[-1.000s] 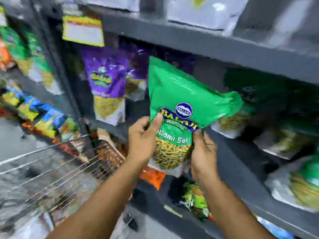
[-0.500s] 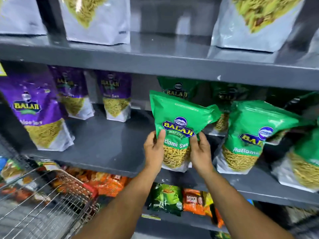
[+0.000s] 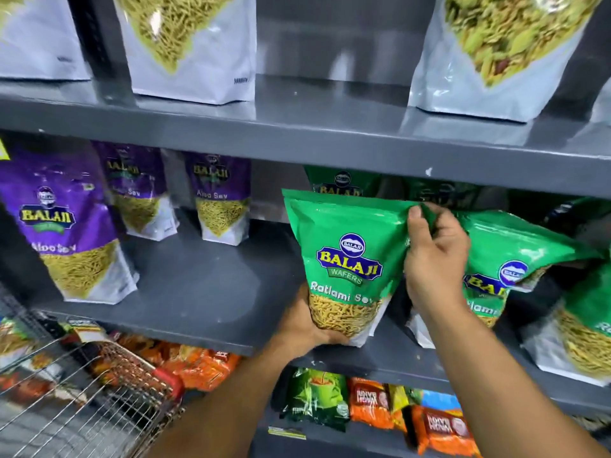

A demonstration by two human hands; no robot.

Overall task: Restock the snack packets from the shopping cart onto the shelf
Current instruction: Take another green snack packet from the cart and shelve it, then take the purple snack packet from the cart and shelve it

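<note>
A green Ratlami Sev packet [image 3: 344,259] stands upright on the grey middle shelf [image 3: 205,299], near its front edge. My left hand [image 3: 305,320] grips the packet's lower left corner from below. My right hand [image 3: 433,259] pinches the packet's top right corner between thumb and fingers. More green packets [image 3: 515,259] stand right beside it and behind it. The wire shopping cart [image 3: 86,401] is at the lower left; its contents are blurred.
Purple Aloo Sev packets [image 3: 62,236] fill the left of the middle shelf, with bare shelf between them and the green ones. White pouches [image 3: 191,47] stand on the shelf above. Small orange and green packets [image 3: 317,398] sit on the shelf below.
The view swung from the cart to face the shelf. The green packet went forward onto the middle shelf. My left hand slid to its bottom, my right hand rose to its top corner.
</note>
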